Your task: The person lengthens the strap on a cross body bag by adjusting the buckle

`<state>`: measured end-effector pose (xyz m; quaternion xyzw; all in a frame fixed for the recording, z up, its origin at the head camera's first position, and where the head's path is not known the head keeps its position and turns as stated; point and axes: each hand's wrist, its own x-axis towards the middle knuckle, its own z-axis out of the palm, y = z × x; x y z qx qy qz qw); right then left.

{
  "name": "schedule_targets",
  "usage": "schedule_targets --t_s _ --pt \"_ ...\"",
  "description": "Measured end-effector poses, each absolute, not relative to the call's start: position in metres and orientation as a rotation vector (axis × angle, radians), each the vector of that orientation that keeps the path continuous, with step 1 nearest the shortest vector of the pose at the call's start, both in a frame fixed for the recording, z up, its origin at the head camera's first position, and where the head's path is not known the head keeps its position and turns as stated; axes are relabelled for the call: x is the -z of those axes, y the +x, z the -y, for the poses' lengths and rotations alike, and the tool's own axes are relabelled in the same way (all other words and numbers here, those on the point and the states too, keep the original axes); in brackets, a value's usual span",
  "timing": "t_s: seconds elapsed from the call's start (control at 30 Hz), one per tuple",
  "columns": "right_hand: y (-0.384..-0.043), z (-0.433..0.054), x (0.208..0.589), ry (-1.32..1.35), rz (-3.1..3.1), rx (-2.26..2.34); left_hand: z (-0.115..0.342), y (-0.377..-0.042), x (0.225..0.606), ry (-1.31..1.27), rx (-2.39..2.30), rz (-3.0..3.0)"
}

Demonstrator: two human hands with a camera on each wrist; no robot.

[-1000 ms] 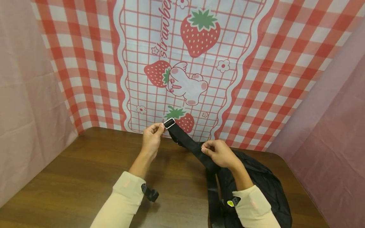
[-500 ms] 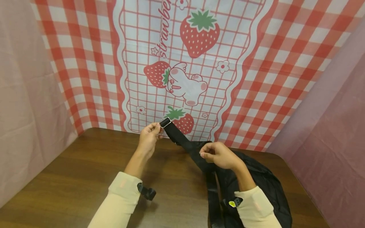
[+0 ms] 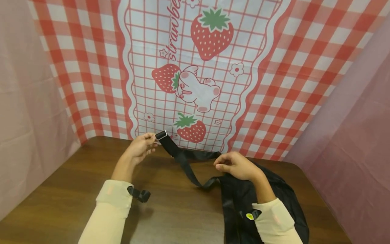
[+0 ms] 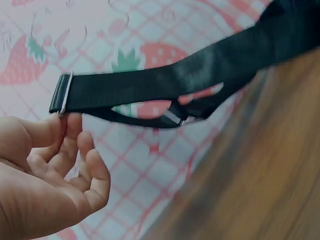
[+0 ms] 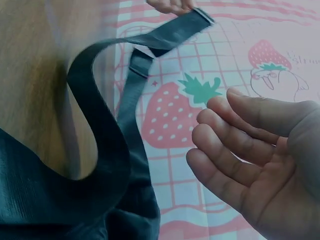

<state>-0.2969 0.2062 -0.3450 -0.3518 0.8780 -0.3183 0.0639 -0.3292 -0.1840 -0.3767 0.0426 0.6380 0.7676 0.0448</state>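
A black bag (image 3: 275, 196) lies at the right of the table, partly hidden by the right arm. From it a black strap (image 3: 186, 166) loops up and leftward to a silver metal slider buckle (image 3: 161, 135). My left hand (image 3: 141, 148) pinches the buckle's edge between thumb and fingertip; in the left wrist view the other fingers curl loosely below the buckle (image 4: 65, 94). Above the bag my right hand (image 3: 236, 166) hovers with loosely bent fingers. The right wrist view shows that hand (image 5: 245, 150) holding nothing, apart from the strap (image 5: 107, 135).
The brown wooden table (image 3: 179, 217) stretches beneath both arms. Behind it hangs a red checked cloth (image 3: 213, 81) with strawberries printed on it. Pink curtains (image 3: 30, 101) close in the left and right sides.
My left hand has moved left with the buckle, drawing the strap farther out from the bag. The strap has slipped away from the right hand's fingers, which stayed nearly in place.
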Motion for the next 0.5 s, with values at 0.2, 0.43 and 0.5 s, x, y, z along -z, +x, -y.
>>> schedule_targets --t_s 0.2,0.43,0.5 --pt "-0.298 -0.213 0.342 -1.045 -2.669 0.916 0.215 -0.342 0.389 0.039 -2.254 -1.922" --pt "-0.302 -0.215 0.338 -1.06 -2.683 0.789 0.242 -0.348 0.403 -0.095 -2.167 -1.844" --pt "-0.303 -0.217 0.339 -1.07 -2.69 0.731 0.249 -0.348 0.404 -0.129 -2.121 -1.867"
